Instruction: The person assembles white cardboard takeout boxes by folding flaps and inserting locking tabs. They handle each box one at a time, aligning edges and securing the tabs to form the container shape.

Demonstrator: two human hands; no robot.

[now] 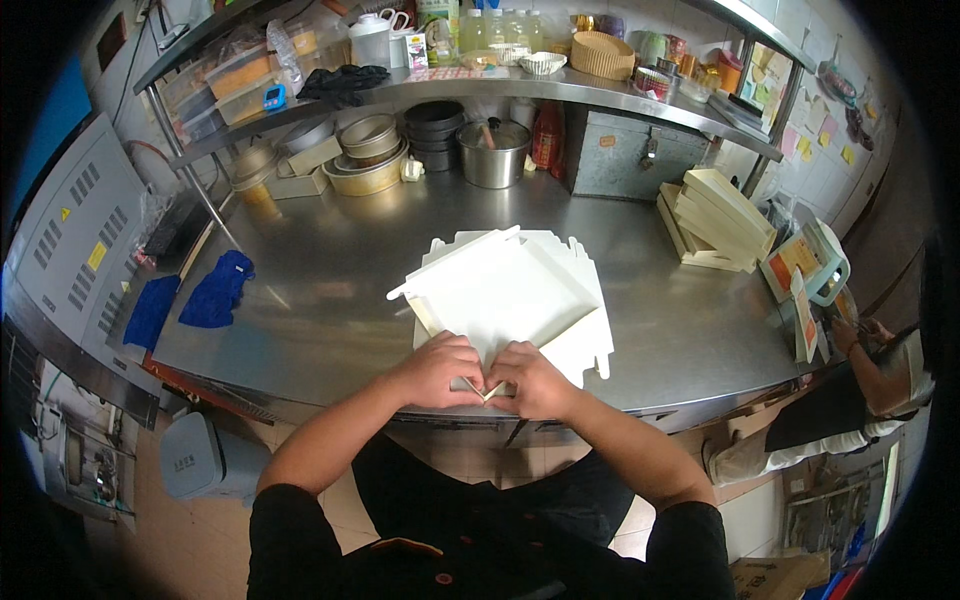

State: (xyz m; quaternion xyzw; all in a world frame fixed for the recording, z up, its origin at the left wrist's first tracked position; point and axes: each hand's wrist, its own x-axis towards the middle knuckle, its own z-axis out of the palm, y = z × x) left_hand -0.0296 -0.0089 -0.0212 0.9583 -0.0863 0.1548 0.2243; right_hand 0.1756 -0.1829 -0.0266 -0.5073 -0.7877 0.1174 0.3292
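Clearly the folding is only partly done. A white flat-packed cardboard box lies on the steel counter at the centre of the frame, its near edge just over the counter's front lip. One wall along its left side already stands raised, and a shallow tray shape shows in the middle, but the side flaps with their tabs at the right and the far edge lie flat, so most of the walls look left to be stood up and locked.

Both hands meet at the box's near corner. The left hand is curled, fingers bent down onto the cardboard; the right hand is likewise closed around the same corner, pinching a small fold between the two. Whether a tab is seated there cannot be told, as the hands hide it.

At the right of the frame a stack of pale cardboard pieces leans on the counter. Two blue cloths lie at the left, and metal pots and pans stand under the shelf at the top.
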